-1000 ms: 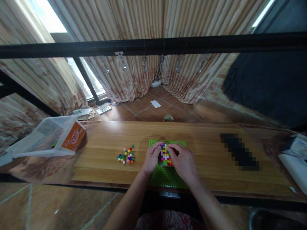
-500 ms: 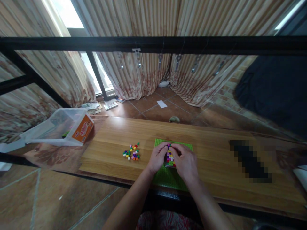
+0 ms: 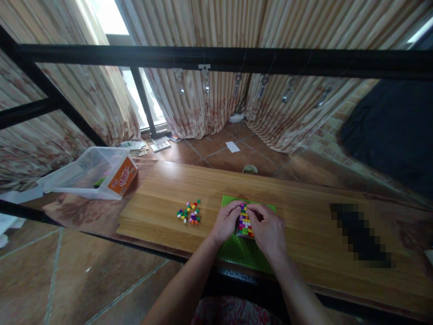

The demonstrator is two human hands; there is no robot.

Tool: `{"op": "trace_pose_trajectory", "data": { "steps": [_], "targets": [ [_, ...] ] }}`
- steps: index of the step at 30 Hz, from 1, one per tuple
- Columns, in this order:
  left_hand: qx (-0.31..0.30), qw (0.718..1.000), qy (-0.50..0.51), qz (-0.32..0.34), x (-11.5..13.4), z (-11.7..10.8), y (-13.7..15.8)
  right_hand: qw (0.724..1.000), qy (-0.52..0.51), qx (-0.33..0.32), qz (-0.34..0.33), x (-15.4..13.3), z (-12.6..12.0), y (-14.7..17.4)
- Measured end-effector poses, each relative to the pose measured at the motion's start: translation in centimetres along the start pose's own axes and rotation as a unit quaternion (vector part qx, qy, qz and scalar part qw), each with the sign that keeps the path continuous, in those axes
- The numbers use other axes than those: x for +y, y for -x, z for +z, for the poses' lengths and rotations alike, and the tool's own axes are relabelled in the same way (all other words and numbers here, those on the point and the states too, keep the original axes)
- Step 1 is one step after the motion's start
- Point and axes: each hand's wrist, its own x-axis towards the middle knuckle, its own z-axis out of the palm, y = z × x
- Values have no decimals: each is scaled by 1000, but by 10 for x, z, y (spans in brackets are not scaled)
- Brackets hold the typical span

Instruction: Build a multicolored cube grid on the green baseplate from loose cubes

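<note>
A green studded baseplate (image 3: 241,253) lies on the wooden table in front of me. On it stands a compact block of small coloured building bricks (image 3: 245,225) in purple, yellow, white, pink, red and green. My left hand (image 3: 227,221) is closed at the block's upper left side, thumb and fingertips against the bricks. At the upper right side, my right hand (image 3: 269,228) is closed too, thumb and index finger pinched at the bricks. The fingers hide parts of the block's edges. Whether either hand pinches a separate loose brick is too small to tell.
Loose coloured bricks (image 3: 189,213) lie scattered left of the baseplate. A clear plastic bin (image 3: 98,171) with an orange label stands at the table's left end. On the right lies a pixelated dark object (image 3: 361,234). A black metal bar (image 3: 216,58) crosses above the table.
The view has turned slightly, so the scene sits further right. My right thumb has shifted a little away from the bricks, and more of the block shows between my hands.
</note>
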Motion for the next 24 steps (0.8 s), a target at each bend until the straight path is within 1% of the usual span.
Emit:
{"op": "trace_pose_trajectory", "data": {
  "steps": [8,15,24],
  "targets": [
    [-8,1000,-6,-3,1,0,1,1000,13,-3,-11,-2,1,-1],
    [-3,1000,-7,-7,-1,0,1,1000,-7,-6,9,0,-1,0],
    [-1,1000,6,-18,-2,1,1,999,-20,11,38,3,2,0]
  ]
}}
